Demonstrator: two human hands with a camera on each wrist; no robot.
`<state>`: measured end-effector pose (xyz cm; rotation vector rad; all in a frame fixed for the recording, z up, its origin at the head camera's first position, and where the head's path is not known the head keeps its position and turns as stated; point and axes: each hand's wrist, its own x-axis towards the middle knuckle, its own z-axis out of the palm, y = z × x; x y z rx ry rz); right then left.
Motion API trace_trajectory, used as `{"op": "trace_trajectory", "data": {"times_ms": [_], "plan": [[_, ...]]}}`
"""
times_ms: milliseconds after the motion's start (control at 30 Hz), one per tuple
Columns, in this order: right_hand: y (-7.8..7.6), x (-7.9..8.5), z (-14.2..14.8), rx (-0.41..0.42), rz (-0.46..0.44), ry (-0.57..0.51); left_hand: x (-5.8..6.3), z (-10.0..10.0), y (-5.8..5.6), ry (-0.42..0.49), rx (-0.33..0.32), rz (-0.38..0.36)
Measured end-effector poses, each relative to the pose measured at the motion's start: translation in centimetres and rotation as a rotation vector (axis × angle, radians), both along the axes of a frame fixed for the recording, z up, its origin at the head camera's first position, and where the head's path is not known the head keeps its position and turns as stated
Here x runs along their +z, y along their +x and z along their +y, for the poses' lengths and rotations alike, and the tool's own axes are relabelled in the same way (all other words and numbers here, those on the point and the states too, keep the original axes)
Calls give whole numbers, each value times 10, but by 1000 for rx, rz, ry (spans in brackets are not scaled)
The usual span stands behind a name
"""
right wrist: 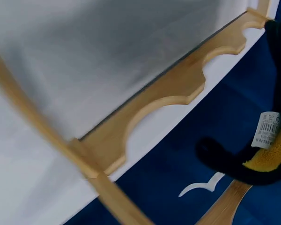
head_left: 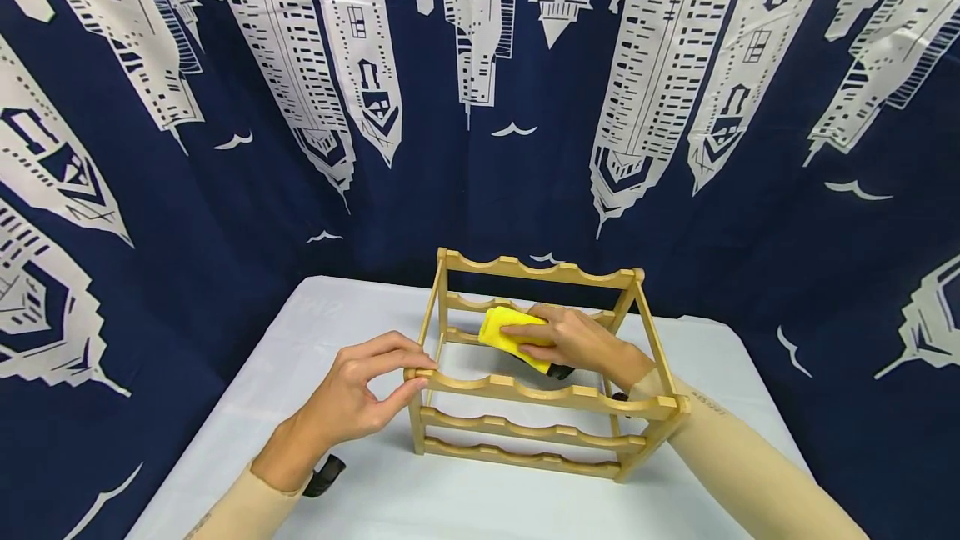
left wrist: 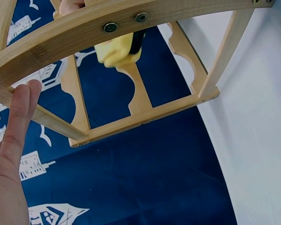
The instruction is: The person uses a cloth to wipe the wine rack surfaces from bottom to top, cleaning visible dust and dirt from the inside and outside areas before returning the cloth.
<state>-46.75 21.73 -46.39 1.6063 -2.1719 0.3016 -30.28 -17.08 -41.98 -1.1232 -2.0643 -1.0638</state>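
A light wooden rack (head_left: 525, 390) with scalloped rails stands on the table. My left hand (head_left: 367, 382) holds the near left top corner of the rack, thumb in front of the rail and fingers behind it. In the left wrist view its fingers (left wrist: 19, 119) lie straight beside the wood. My right hand (head_left: 577, 344) reaches over the rack's right side and into it. It grips a yellow cloth (head_left: 506, 333) with a black part below. In the right wrist view the cloth's dark edge carries a white label (right wrist: 266, 130).
A pale sheet covers the table (head_left: 352, 323). Behind it hangs a dark blue curtain (head_left: 465, 182) printed with white buildings and birds. Scalloped lower rails (head_left: 525, 432) run across the rack beneath the top one. A black strap piece (head_left: 324, 476) shows by my left wrist.
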Motion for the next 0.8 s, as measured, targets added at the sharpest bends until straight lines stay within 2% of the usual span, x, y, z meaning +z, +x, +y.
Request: {"op": "trace_trajectory", "data": {"times_ms": [267,500,567,800], "plan": [[-10,-2,-8,-147,145,-15,-2,1,0,2,3,-25],[-3,-10,6,-203,299,-53,-2,0,2,4,2,-41],[0,-13,15,-214,316,-81,-1,0,2,2,-1,-47],[12,-12,52,-251,282,-204,1,0,3,-2,13,-70]]}}
